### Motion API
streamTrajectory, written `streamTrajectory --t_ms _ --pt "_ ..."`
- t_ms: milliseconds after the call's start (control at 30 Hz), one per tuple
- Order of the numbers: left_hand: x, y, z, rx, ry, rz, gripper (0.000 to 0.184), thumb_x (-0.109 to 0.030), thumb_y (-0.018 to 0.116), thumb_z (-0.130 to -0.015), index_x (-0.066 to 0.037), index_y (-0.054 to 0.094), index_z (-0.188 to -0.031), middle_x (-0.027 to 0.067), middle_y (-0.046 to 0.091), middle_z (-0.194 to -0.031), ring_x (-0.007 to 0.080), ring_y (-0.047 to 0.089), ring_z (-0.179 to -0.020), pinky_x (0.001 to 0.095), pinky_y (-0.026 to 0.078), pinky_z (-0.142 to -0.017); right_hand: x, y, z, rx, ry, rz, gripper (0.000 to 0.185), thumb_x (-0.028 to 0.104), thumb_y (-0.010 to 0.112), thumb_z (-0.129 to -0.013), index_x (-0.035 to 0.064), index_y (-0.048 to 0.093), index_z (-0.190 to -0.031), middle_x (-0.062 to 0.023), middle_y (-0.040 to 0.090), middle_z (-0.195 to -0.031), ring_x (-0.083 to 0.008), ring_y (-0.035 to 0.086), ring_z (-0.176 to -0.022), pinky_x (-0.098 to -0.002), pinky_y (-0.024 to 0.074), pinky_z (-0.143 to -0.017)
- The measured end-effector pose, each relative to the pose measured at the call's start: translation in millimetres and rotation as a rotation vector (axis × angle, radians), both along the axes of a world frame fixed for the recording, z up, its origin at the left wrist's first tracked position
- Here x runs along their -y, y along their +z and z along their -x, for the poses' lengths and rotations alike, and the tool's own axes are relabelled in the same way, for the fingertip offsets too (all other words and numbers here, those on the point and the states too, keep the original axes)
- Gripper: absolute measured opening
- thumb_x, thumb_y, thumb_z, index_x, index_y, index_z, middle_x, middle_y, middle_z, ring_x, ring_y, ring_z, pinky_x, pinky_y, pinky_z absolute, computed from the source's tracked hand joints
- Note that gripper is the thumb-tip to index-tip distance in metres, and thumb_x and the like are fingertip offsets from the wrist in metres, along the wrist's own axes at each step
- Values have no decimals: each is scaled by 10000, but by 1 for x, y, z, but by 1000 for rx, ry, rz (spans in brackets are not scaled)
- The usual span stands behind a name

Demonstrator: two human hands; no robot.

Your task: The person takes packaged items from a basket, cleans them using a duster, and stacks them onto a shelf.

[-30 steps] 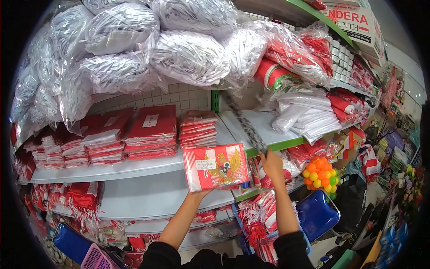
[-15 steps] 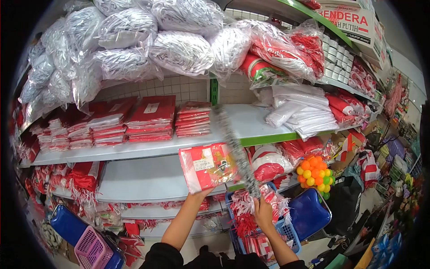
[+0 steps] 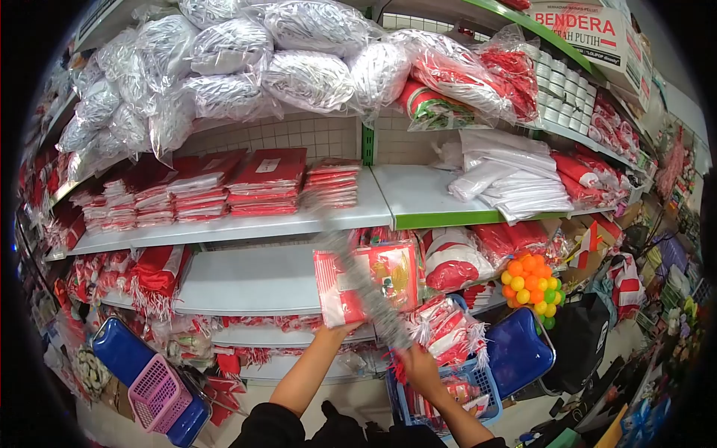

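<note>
Right-hand fingers [image 3: 415, 364] grip a blurred grey stick [image 3: 364, 290] angled toward eleven o'clock; the left hand [image 3: 341, 331] holds a red-white packet [image 3: 393, 279].

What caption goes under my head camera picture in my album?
Left hand holds a wrapped red-and-white packet; right hand grips a long, blurred grey thing before the shelves.

The shelf [image 3: 418, 196] across mid-frame bore stacked red packets [image 3: 267, 183] left of centre, white packets [image 3: 515, 179] right of centre.
</note>
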State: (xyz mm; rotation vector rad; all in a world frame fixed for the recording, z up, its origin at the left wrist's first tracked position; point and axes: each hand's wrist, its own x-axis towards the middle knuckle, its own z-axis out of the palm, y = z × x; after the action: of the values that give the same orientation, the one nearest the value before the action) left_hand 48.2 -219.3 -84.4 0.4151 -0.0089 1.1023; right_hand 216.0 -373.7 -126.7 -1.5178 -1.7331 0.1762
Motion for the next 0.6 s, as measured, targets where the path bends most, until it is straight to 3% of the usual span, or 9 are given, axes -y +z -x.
streamTrajectory --t_ms 33,67,167,267,300,433,467,600 --pt "2 -1 -3 -2 38 -6 429 -355 378 -931 -61 447 -1237 136 524 -1228 308 534 -1086 503 457 -899 8 5 4 108 98 -29 304 278 506 -906 -26 497 -895 -232 528 -582 -419 536 -541 -495 396 -497" --pt "2 -13 0 -388 280 -248 456 -343 383 -926 -39 435 -1263 154 521 -1222 313 550 -1075 484 476 -884 13 7 4 268 89 -134 301 274 506 -907 -24 488 -874 -221 519 -571 -420 532 -540 -496 388 -500" --pt "2 -11 -3 -117 -5 -227 430 -316 383 -932 -42 431 -1260 151 526 -1213 309 553 -1065 486 477 -880 5 6 -1 73 -2 40 303 279 513 -901 -22 495 -866 -210 510 -558 -426 530 -548 -498 396 -517" --pt "2 -7 -12 158 -289 -202 405 -290 383 -938 -45 428 -1257 148 531 -1205 304 555 -1054 488 477 -875 -5 26 -3 -302 -147 100 310 277 505 -905 -30 497 -859 -225 521 -572 -433 530 -560 -490 398 -516" --pt "4 -3 -15 250 -384 -190 397 -282 383 -940 -46 427 -1256 147 533 -1202 303 556 -1050 489 478 -873 -3 23 -2 -210 -103 99 323 291 492 -914 -29 503 -873 -227 531 -575 -428 540 -554 -489 399 -502" --pt "26 20 -23 -223 129 12 354 -325 403 -929 -57 506 -1137 121 587 -1077 266 594 -922 463 502 -797 5 29 5 67 26 2 360 306 450 -938 -45 513 -889 -247 541 -571 -431 553 -541 -498 396 -473" --pt "28 20 -21 -227 122 23 355 -327 402 -929 -58 507 -1135 121 588 -1077 266 594 -923 462 502 -797 6 35 6 118 51 -42 365 299 443 -941 -54 511 -882 -255 536 -566 -438 550 -541 -502 393 -472" --pt "16 5 -18 -31 -111 -48 361 -336 398 -927 -59 509 -1130 121 589 -1074 266 593 -924 462 501 -798 -3 32 1 -315 -220 142 328 281 467 -930 -40 506 -878 -278 527 -609 -450 545 -593 -498 394 -499"
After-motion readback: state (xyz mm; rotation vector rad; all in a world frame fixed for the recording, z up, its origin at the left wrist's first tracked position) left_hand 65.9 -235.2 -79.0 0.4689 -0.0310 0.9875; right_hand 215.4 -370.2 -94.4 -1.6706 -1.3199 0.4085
